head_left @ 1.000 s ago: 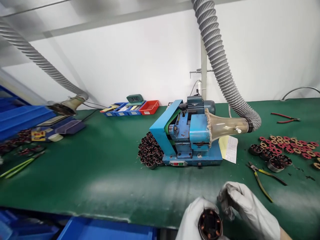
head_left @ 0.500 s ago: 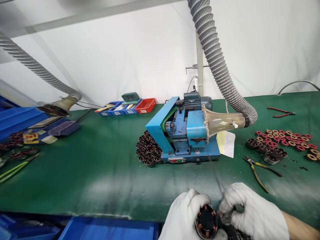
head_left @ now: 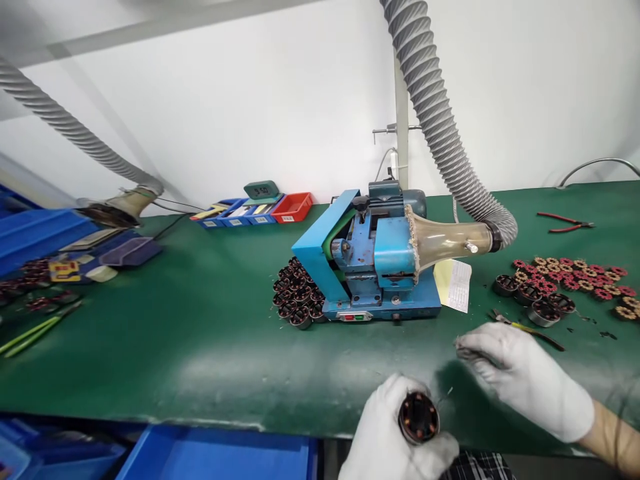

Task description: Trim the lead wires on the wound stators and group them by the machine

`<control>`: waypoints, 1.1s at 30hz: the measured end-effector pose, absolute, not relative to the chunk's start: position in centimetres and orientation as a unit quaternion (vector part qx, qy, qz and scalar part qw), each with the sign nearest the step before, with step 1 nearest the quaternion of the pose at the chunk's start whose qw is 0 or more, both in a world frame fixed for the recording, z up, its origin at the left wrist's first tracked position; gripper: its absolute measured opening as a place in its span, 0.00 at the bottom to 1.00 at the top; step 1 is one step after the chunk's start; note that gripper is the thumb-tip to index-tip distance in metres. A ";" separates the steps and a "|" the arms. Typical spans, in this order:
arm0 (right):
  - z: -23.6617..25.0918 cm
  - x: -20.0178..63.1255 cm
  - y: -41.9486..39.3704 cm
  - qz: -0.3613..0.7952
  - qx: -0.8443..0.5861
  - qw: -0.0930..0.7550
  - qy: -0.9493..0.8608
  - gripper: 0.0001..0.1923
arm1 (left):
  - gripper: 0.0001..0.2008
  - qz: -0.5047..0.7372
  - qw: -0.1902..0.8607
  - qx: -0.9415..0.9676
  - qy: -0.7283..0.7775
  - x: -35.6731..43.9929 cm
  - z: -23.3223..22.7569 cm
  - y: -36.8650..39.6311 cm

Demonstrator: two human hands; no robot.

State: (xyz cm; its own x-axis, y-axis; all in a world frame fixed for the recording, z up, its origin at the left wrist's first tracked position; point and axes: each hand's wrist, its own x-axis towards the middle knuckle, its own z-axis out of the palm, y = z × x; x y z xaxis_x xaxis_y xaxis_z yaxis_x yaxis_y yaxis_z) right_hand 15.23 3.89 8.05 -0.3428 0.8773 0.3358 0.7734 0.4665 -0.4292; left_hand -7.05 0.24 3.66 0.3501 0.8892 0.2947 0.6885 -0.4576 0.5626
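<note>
My left hand (head_left: 385,433), in a white glove, grips a round motor stator (head_left: 419,418) near the table's front edge. Its open face is turned up, with copper windings showing around a dark centre. A thin wire end sticks out at its upper right. To the right and a little farther back, my white-gloved right hand (head_left: 520,373) hovers over the table, thumb and fingertips pressed together. What lies between those fingertips, if anything, is too small to make out. Yellow-handled cutting pliers (head_left: 537,333) lie just behind the right hand, which partly covers them.
A blue belt machine (head_left: 380,260) with a hose stands mid-table, beside a pile of stators (head_left: 297,293). On the right are several more stators (head_left: 544,312), red and tan wound cores (head_left: 565,272) and red-handled pliers (head_left: 565,222). A blue bin (head_left: 215,453) sits below the front edge.
My right hand has moved away from the stator, up and to the right, now partly covering the yellow-handled pliers. My left hand has shifted slightly right, still gripping the stator.
</note>
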 end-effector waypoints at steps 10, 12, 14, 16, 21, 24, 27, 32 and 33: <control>-0.7 8.7 3.3 0.666 -0.502 0.427 -0.350 0.21 | 0.21 0.277 0.182 0.769 0.546 -7.4 -3.6 3.5; -1.3 8.6 3.5 0.713 -0.471 0.416 -0.310 0.20 | 0.24 0.277 0.205 0.784 0.517 -7.9 -4.0 3.6; -1.5 8.9 3.9 0.747 -0.460 0.365 -0.311 0.22 | 0.25 0.272 0.224 0.796 0.492 -8.3 -3.9 3.8; -1.5 9.3 4.4 0.777 -0.450 0.298 -0.324 0.25 | 0.26 0.271 0.234 0.805 0.472 -8.4 -3.5 3.9; -1.0 10.0 5.4 0.808 -0.424 0.203 -0.355 0.24 | 0.27 0.271 0.231 0.829 0.432 -8.4 -2.8 4.0; 0.0 10.0 5.8 0.792 -0.432 0.169 -0.396 0.20 | 0.27 0.274 0.230 0.834 0.419 -8.4 -2.9 4.0; 1.3 9.7 6.1 0.743 -0.463 0.127 -0.466 0.13 | 0.26 0.279 0.247 0.832 0.412 -8.4 -3.0 4.0; 1.8 9.4 6.5 0.666 -0.498 0.071 -0.550 0.06 | 0.27 0.283 0.256 0.825 0.417 -8.4 -3.0 4.1; 1.6 9.4 6.5 0.653 -0.500 0.064 -0.565 0.06 | 0.27 0.284 0.255 0.824 0.418 -8.4 -3.1 4.1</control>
State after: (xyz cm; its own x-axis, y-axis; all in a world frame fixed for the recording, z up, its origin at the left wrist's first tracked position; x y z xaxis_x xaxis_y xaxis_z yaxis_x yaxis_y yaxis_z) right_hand 9.43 6.55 1.56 -0.4919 0.6482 -0.5812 0.4820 -0.3531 -0.8019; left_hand -8.37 4.09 -3.05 0.4893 0.8338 0.2556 0.5432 -0.5207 0.6587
